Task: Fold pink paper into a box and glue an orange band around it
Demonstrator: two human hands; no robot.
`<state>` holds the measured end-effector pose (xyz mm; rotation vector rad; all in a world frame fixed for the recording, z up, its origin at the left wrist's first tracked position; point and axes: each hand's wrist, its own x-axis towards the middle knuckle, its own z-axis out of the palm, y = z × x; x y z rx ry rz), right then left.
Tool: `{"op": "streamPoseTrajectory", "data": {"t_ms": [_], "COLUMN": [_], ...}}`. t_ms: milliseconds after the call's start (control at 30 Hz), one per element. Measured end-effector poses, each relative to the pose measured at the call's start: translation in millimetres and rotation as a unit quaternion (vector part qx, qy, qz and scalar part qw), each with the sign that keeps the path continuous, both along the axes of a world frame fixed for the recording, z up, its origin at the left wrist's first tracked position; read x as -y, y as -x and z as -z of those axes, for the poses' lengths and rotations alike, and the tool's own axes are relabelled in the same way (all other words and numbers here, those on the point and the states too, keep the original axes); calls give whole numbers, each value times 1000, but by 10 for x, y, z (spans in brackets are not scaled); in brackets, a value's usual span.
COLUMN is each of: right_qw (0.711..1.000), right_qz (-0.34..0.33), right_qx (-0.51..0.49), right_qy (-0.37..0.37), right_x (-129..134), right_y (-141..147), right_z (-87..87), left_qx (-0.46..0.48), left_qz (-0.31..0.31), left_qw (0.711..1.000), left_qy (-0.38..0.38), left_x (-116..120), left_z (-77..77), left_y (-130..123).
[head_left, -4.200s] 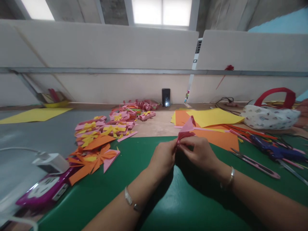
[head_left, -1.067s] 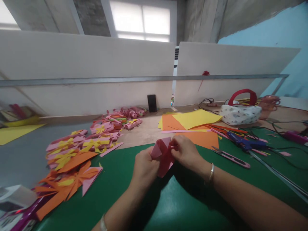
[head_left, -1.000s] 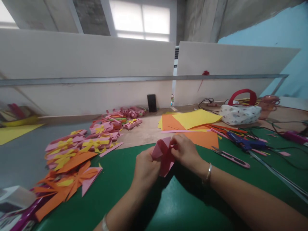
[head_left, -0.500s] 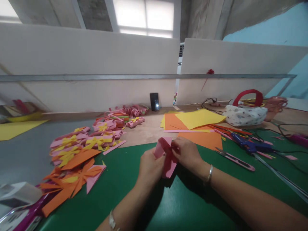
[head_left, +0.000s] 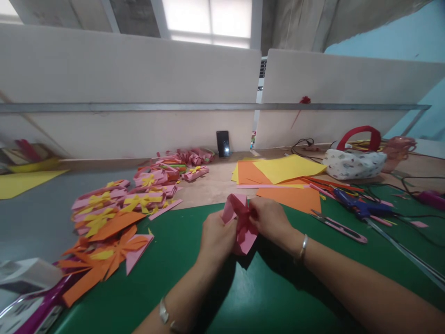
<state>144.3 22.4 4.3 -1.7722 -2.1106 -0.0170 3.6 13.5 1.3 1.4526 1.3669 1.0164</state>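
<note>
A folded piece of pink paper (head_left: 247, 239) is held between my two hands, a little above the green table surface (head_left: 167, 283). My left hand (head_left: 218, 234) grips its left side, the fingers mostly behind it. The fingertips of my right hand (head_left: 269, 217) pinch its right edge, where the paper bends inward in a crease. Right of my right hand lies a pink utility knife (head_left: 340, 228), and behind it an orange sheet (head_left: 290, 199) rests flat.
Left are pink rolled papers with yellow cutouts (head_left: 142, 202) and orange paper flowers (head_left: 118, 250). Behind stand a phone (head_left: 223, 144) and yellow sheets (head_left: 292, 168). A blue glue gun (head_left: 361, 208) with cords and a white pouch with red handle (head_left: 354, 162) lie right.
Both hands keep hold of the pink paper with only a slight shift of the fingers. The paper's upper part looks slightly more spread. The whole view has moved a little.
</note>
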Motion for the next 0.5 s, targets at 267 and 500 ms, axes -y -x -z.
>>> {"op": "streamPoseTrajectory", "data": {"t_ms": [267, 500], "right_qw": [998, 995], "right_qz": [-17, -39], "right_qx": [-53, -81], "right_qy": [36, 43], "right_x": [-25, -29], "right_y": [-41, -102], "right_z": [-27, -24], "left_qx": [-33, -57], "left_qz": [-5, 43], "left_qw": [999, 995], "left_qy": [-26, -64], "left_x": [1, 76], "left_z": [-36, -100], "left_y": [31, 1]}}
